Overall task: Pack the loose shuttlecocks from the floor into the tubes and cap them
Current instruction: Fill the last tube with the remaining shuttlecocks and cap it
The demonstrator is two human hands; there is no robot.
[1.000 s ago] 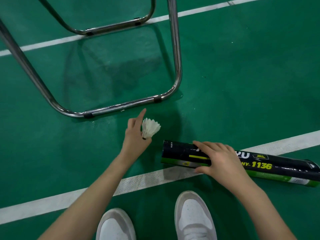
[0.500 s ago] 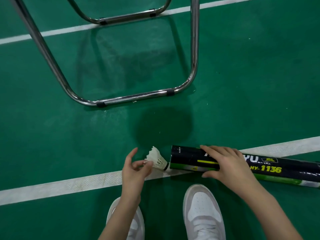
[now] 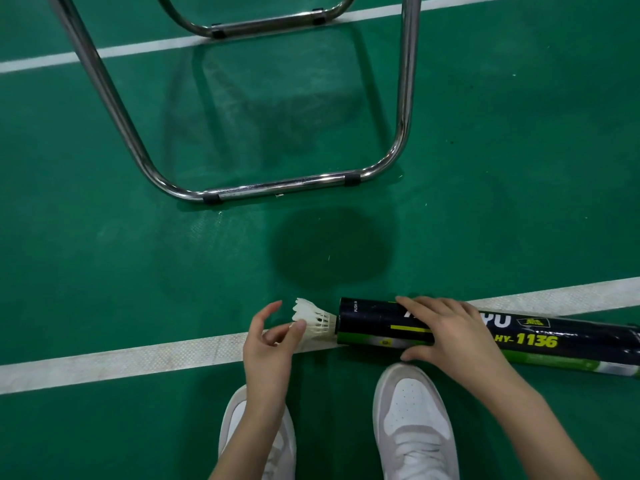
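A black shuttlecock tube (image 3: 374,323) with a green band and yellow "HY-1136" lettering lies on the green floor across a white line, its open mouth facing left. My right hand (image 3: 450,337) grips it near that mouth, fingers over the top and thumb underneath. A white feather shuttlecock (image 3: 313,317) lies level with its cork end at the tube's mouth and its skirt pointing left. My left hand (image 3: 270,344) is just left of it. The thumb tip touches the skirt and the index finger stands apart from the feathers.
A chrome tubular chair frame (image 3: 277,188) stands on the floor just beyond the tube. White court lines (image 3: 138,358) cross the green floor. My two white shoes (image 3: 412,420) are directly below the hands.
My left hand carried the shuttlecock from near the chair frame down to the tube's mouth, cork first. Its fingers have since loosened from the skirt. The right hand has stayed on the tube.
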